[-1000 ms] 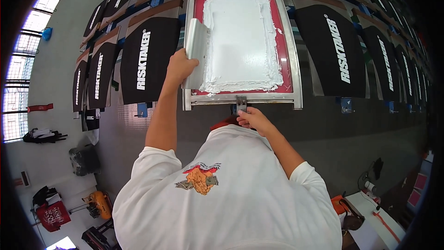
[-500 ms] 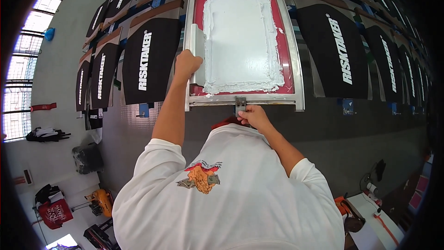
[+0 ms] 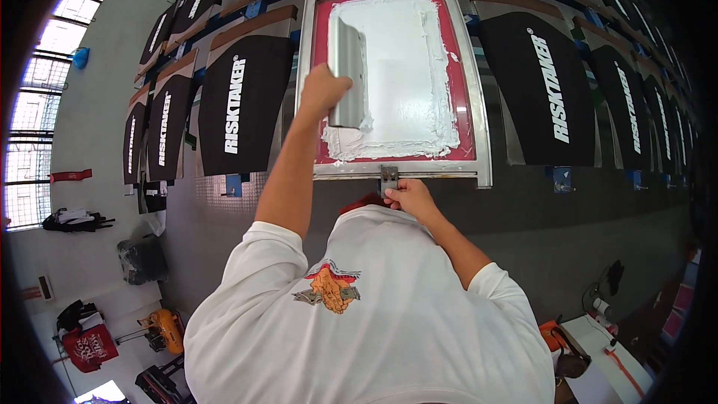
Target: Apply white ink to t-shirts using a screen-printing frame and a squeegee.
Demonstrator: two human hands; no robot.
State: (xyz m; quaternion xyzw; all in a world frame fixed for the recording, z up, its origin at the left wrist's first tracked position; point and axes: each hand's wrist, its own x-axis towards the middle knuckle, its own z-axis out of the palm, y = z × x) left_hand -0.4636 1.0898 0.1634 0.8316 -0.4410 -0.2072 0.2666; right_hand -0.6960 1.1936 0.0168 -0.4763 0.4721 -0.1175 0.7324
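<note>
1. In the head view, likeliest trouble, by judgement: pressing unevenly on the silver blade (image 3: 350, 52), steered by the left hand (image 3: 323, 90) alone, and so leaving thick and thin bands in the white paste (image 3: 407, 60).
2. Also possible: shoving paste across the pink border (image 3: 321, 34) and onto the metal frame (image 3: 476, 127), through tipping the blade or straying too near a side rail.
3. Possible too: jolting the frame out of line through a slack hold on the gray bracket (image 3: 389, 173) at the near rail, or dripping on the black panels (image 3: 243, 93) alongside from a loaded blade swung wide.
4. Place of the blade: inside the frame, over the left part of the paste, long side running away from the body; right at the left hand, beyond and to the left of the right hand (image 3: 411, 196), well apart from it.
5. State of the left hand: closed around the blade's left side, with no open gap to see.
6. State of the right hand: closed, thumb and fingers pinching the bracket's lower end; firmness impossible to tell.
</note>
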